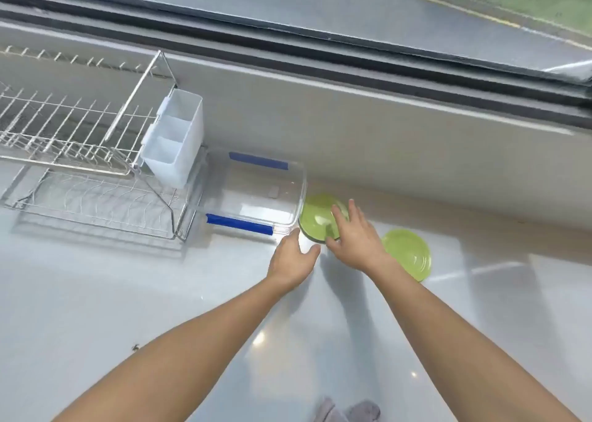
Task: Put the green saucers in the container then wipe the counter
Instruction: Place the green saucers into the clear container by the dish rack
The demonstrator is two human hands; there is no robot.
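Observation:
A clear plastic container (290,178) with blue tape strips on two sides stands on the white counter, right of the dish rack. One green saucer (315,218) is tilted up beside the container's right corner, with my right hand (354,237) gripping its near edge. My left hand (293,256) rests at the container's front right corner, fingers curled against the rim. A second green saucer (408,253) lies flat on the counter to the right, partly hidden by my right forearm.
A wire dish rack (80,152) with a white cutlery holder (174,139) stands at the left. A grey cloth (347,412) lies at the counter's near edge. A low wall and window sill (384,126) run along the back.

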